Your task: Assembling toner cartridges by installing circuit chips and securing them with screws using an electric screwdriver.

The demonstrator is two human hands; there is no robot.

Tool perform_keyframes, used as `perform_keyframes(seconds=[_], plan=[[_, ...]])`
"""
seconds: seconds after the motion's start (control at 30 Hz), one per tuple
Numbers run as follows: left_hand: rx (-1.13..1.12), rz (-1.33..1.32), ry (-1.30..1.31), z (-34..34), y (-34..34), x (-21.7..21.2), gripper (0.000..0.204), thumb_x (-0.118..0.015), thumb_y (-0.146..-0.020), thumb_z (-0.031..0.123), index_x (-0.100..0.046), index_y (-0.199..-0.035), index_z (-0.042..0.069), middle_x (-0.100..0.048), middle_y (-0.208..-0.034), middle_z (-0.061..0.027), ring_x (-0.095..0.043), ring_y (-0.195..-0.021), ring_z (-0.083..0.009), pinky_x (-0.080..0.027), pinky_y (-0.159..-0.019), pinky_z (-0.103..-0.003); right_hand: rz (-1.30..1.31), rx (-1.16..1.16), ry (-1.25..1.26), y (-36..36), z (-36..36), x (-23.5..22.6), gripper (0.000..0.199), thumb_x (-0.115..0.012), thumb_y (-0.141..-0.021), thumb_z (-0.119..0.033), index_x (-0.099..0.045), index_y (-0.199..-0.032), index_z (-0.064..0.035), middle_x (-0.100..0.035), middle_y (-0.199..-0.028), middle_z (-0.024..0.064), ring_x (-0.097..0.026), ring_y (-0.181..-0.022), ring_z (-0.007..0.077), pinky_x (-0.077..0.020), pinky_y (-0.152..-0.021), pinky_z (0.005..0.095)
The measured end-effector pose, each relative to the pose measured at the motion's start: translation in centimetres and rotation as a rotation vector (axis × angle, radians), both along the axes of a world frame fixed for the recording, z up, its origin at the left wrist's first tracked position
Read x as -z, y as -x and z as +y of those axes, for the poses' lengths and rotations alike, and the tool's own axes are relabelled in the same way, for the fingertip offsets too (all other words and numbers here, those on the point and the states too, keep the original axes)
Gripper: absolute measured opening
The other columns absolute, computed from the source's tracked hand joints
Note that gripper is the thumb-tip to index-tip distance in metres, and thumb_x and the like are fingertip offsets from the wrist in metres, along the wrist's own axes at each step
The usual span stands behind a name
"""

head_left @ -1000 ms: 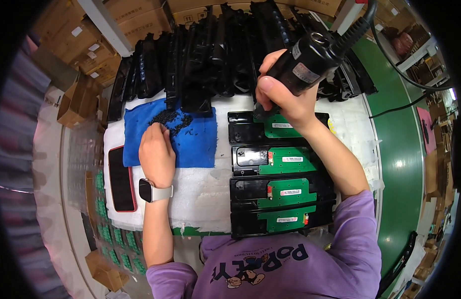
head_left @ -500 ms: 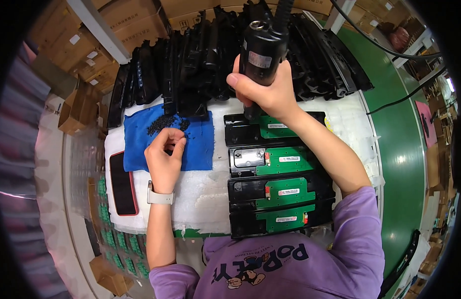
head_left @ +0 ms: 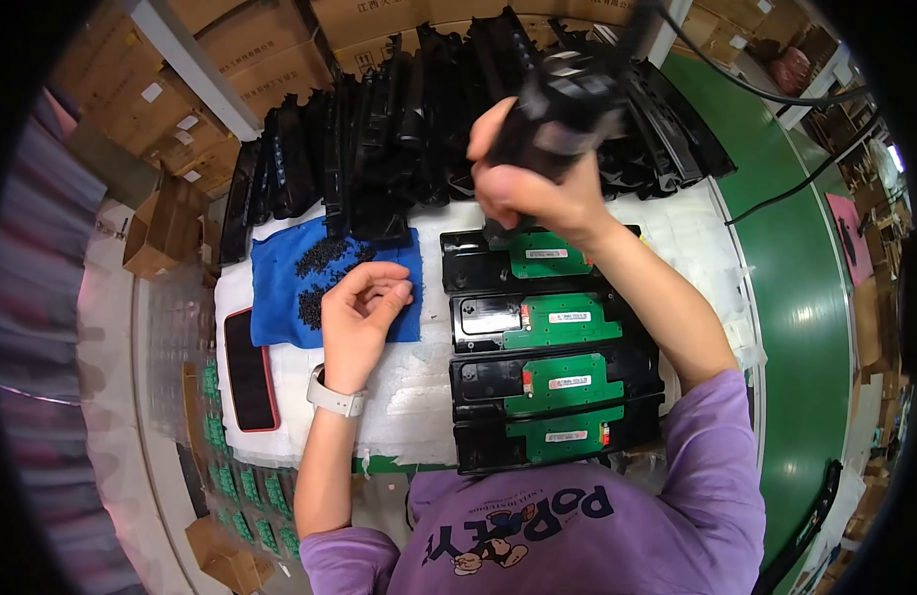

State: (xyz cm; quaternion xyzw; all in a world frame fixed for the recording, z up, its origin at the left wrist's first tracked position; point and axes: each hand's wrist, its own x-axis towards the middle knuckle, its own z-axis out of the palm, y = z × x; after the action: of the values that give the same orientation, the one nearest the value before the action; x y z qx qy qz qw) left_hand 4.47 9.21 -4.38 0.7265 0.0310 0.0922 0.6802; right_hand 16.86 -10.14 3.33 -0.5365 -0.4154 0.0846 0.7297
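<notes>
Black panels (head_left: 475,385) carrying green circuit boards (head_left: 550,399) lie in a row of four on the right half of the desk (head_left: 376,464), the nearest just beside the person's purple shirt (head_left: 587,531). They look like thin moulded plastic: probably light and stiff, with smooth faces that may slip. The boards are likely the fragile part, with the small red parts (head_left: 605,433) near their edges, so a panel is best taken by its black rim or bare left end, clear of the green.

Left of the row, a dark phone (head_left: 250,375) lies flat on a white sheet (head_left: 409,392). Farther up, the left hand (head_left: 359,312) is over a blue cloth (head_left: 278,268), its thumb and index finger close together; whether anything sits between them I cannot tell. Loose dark bits (head_left: 323,256), perhaps screws, are scattered on the cloth; being tiny, they would need a fingertip pinch, and the soft fabric should slow their rolling.

At the farthest panel, the right hand's (head_left: 553,193) fingers are wrapped around a thick black power driver (head_left: 558,124), held tilted; contact at its lower end is unclear. It is probably the heaviest piece, suiting a full grip round the barrel. Beyond are long black housings (head_left: 414,119), likely stiff, then cardboard boxes (head_left: 270,50).
</notes>
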Motion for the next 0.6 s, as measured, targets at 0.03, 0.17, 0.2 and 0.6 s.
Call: perform_keyframes(seconds=[0.03,0.17,0.2,0.6], plan=[[-0.002,0.002,0.0,-0.6,0.0,-0.3,0.014,-0.059,-0.082,-0.001,-0.06,-0.096,-0.003,-0.064,-0.084,-0.008,-0.062,-0.073,-0.0105,-0.049,-0.069,-0.02,0.04,-0.029,-0.068,0.2,-0.5,-0.4,0.025,-0.062,-0.078,-0.015,-0.047,-0.092,-0.0009,-0.048,-0.057,0.0032,-0.043,-0.04,0.0115,-0.0358,-0.04,0.0244],[0.128,0.12,0.276,-3.7,0.1,-1.8,0.015,-0.057,-0.084,-0.001,-0.06,-0.098,-0.004,-0.066,-0.086,-0.0111,-0.064,-0.078,-0.014,-0.051,-0.071,-0.022,0.067,-0.25,-0.37,1.0,-3.0,-2.1,0.037,-0.052,-0.086,-0.037,-0.043,-0.103,-0.005,-0.043,-0.059,-0.0001,-0.042,-0.041,0.0104,-0.0403,-0.049,0.0276],[0.173,0.11,0.294,-4.2,0.0,-1.9,0.015,-0.057,-0.084,-0.001,-0.06,-0.098,-0.005,-0.066,-0.086,-0.0113,-0.064,-0.078,-0.0144,-0.051,-0.072,-0.023,0.112,-0.231,-0.467,1.5,-3.4,-2.3,0.033,-0.049,-0.087,-0.033,-0.044,-0.103,-0.0051,-0.043,-0.057,0.0019,-0.041,-0.04,0.0116,-0.0394,-0.046,0.0287],[0.191,0.132,0.335,-6.7,-0.2,-2.2,0.015,-0.063,-0.076,-0.008,-0.06,-0.091,-0.006,-0.065,-0.083,-0.0146,-0.065,-0.074,-0.0188,-0.053,-0.072,-0.026,0.167,-0.169,-0.491,2.3,-5.5,-1.2,0.035,-0.044,-0.089,-0.038,-0.044,-0.103,-0.0066,-0.045,-0.061,0.0001,-0.042,-0.043,0.0101,-0.042,-0.053,0.0287]])
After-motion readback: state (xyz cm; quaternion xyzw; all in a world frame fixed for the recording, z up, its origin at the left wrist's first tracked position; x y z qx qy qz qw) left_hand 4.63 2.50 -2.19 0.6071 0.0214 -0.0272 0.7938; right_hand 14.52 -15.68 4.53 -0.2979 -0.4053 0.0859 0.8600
